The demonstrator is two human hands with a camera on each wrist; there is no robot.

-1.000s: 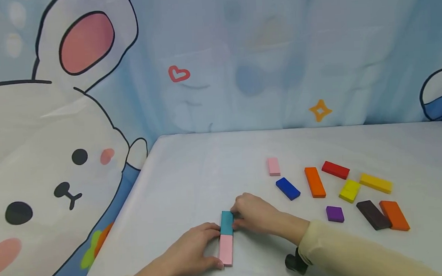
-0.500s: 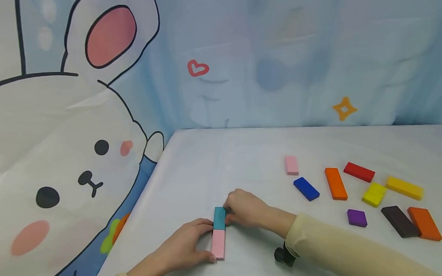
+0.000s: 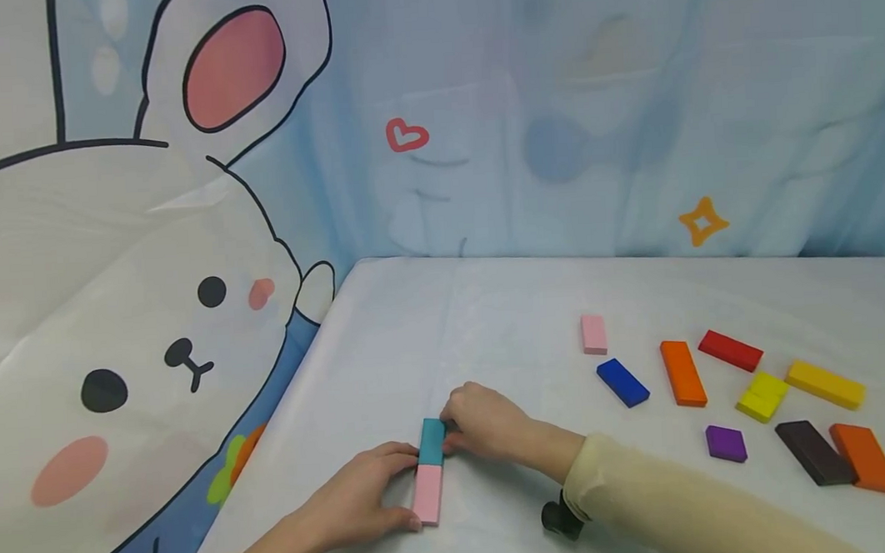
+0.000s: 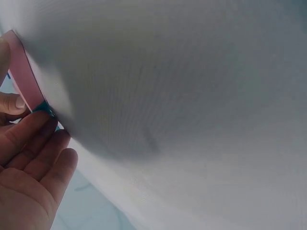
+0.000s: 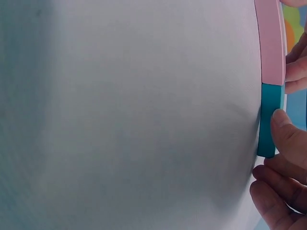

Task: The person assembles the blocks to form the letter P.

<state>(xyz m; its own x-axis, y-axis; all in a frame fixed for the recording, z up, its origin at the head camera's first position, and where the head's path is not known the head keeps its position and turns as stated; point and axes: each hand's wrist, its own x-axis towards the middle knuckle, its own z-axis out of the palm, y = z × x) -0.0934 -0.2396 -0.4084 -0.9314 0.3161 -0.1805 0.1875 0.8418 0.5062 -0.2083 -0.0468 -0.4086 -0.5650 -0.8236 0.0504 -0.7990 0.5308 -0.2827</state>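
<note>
A teal block and a pink block lie end to end in one line on the white table. With its thumb on the teal block's right side and fingers at its far end, my right hand pinches that block. My left hand touches the row from the left, fingertips at the teal block and thumb by the near end of the pink one. In the left wrist view, its fairly straight fingers rest along the side. The right wrist view shows the teal end meeting the pink end squarely.
Loose blocks lie to the right: light pink, blue, orange, red, yellow-green, yellow, purple. A dark brown block touches another orange block. A printed curtain hangs behind.
The head view has turned left, so the scene shifts right in it. Both hands stay at the teal and pink blocks, whose arrangement looks unchanged.
</note>
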